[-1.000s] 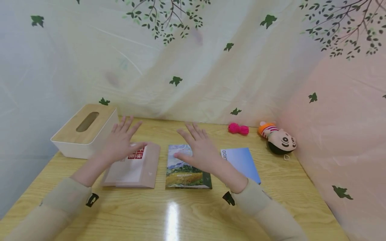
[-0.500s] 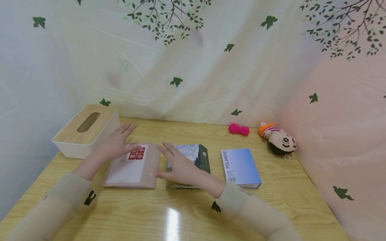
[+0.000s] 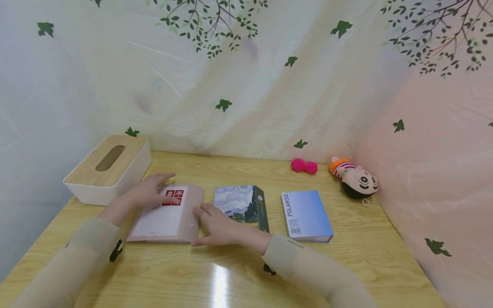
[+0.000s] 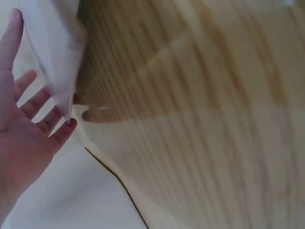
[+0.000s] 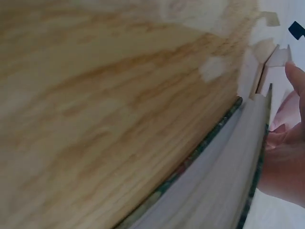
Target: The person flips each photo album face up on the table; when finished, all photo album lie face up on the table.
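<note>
A pink album [image 3: 161, 222] with a white cover panel and red characters lies flat at the left of the table. My left hand [image 3: 148, 191] is at its left side, fingers extended toward its far edge; in the left wrist view the fingertips are right at the album's edge [image 4: 55, 57]. My right hand [image 3: 223, 226] reaches across the landscape-painting album [image 3: 236, 203], its thumb and fingers spread at the pink album's right edge. Part of the landscape album is hidden under that hand and forearm. In the right wrist view, its page block [image 5: 209, 186] shows close up.
A blue Polaroid album [image 3: 308, 214] lies to the right of the landscape album. A white tissue box with wooden lid [image 3: 86, 171] stands back left. At the back right are a pink bow-shaped item [image 3: 304, 166] and a plush doll [image 3: 358, 179], near the curtain [image 3: 254, 119].
Both hands have come down toward the pink album. My right hand has moved left across the landscape album to the pink album's right edge, uncovering the Polaroid album.
</note>
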